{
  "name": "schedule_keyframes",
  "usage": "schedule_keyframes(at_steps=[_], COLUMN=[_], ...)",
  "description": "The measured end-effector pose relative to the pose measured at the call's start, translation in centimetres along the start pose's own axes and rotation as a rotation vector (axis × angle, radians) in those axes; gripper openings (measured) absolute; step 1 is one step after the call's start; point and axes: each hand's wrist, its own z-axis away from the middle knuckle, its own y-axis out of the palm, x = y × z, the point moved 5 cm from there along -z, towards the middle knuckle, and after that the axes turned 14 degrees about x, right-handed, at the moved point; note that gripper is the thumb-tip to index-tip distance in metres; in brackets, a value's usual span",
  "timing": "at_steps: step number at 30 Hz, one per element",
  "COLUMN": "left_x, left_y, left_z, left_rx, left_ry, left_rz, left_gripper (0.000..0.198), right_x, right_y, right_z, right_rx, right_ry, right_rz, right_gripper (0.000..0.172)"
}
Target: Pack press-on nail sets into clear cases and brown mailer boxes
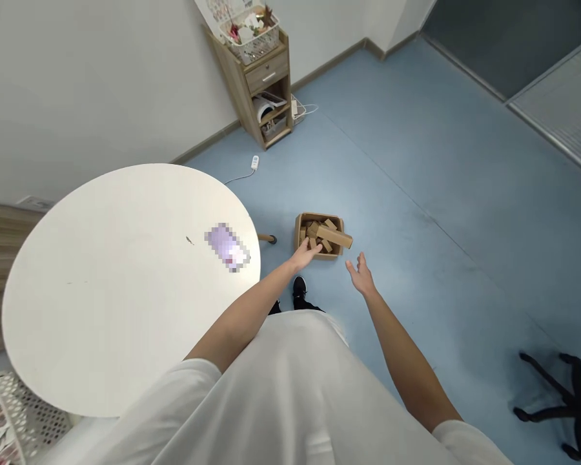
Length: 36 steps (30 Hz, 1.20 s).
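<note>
A brown open box (298, 227) stands on the blue floor with several small brown cardboard boxes (312, 228) in it. One longer cardboard box (335, 236) lies on top and sticks out past the right rim. My left hand (306, 254), fingers apart, is over the near left edge of the box in this view; whether it touches is unclear. To the right of the box, my right hand (361, 274) has its fingers spread and holds nothing.
A round white table (126, 290) with a blurred-out phone-like object (227, 247) is at the left. Beyond it are a wooden cabinet (266, 76) with a white basket (254, 46) on top and a power strip (255, 163). A black chair base (578, 403) stands at the lower right.
</note>
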Motion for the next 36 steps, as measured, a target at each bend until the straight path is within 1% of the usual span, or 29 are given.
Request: schedule_keyframes(at_steps=[2, 6, 8, 10, 12, 14, 17, 20, 23, 25, 26, 29, 31, 33, 36], left_x=[1.4, 4.5, 6.0, 7.4, 8.5, 9.4, 10.2, 11.4, 13.8, 16.1, 17.4, 21.6, 24.2, 26.6, 29.2], left_y=[-0.2, -1.4, -2.0, -2.4, -2.8, -3.4, -4.6, -6.5, -8.5, -9.2, -9.4, -9.1, -8.7, -8.4, -8.4], left_z=[1.8, 7.3, 10.3, 13.2, 16.0, 18.7, 22.9, 27.9, 34.0, 38.4, 40.6, 46.4, 49.6, 52.1, 54.8], left_rx=[0.034, 0.030, 0.003, -0.025, -0.086, -0.184, -0.371, -0.565, -0.750, -0.855, -0.902, -1.022, -1.081, -1.111, -1.070], left_ry=[-0.084, -0.161, -0.187, -0.192, -0.184, -0.154, -0.052, 0.048, 0.130, 0.155, 0.156, 0.134, 0.110, 0.071, -0.028], left_rz=[0.081, 0.173, 0.203, 0.234, 0.272, 0.312, 0.353, 0.372, 0.391, 0.419, 0.438, 0.499, 0.521, 0.520, 0.507], left_gripper=[0.073, 0.064, 0.061, 0.059, 0.057, 0.056, 0.054, 0.049, 0.047, 0.046, 0.046, 0.045, 0.045, 0.046, 0.052], right_x=[-1.3, -3.0, -3.1, -2.4, -0.7, 1.7, 6.3, 11.3, 15.3, 16.9, 17.3, 17.3, 16.7, 16.0, 15.2], right_y=[1.2, 4.7, 6.9, 9.2, 11.4, 13.5, 16.7, 20.7, 26.2, 30.4, 32.5, 38.7, 42.2, 45.0, 47.9], right_z=[0.5, 1.5, 1.9, 2.1, 2.3, 2.4, 2.8, 4.1, 6.7, 9.2, 10.6, 15.1, 17.8, 20.1, 22.5], right_rx=[0.042, 0.191, 0.306, 0.405, 0.476, 0.517, 0.545, 0.594, 0.700, 0.758, 0.789, 0.886, 0.948, 1.015, 1.132], right_ry=[-0.006, -0.008, -0.010, -0.045, -0.117, -0.220, -0.391, -0.538, -0.624, -0.655, -0.665, -0.689, -0.704, -0.722, -0.731], right_rz=[0.003, 0.089, 0.133, 0.159, 0.163, 0.166, 0.202, 0.236, 0.245, 0.260, 0.275, 0.356, 0.449, 0.540, 0.643], right_gripper=[0.085, 0.077, 0.067, 0.058, 0.050, 0.044, 0.038, 0.039, 0.039, 0.038, 0.038, 0.038, 0.037, 0.035, 0.034])
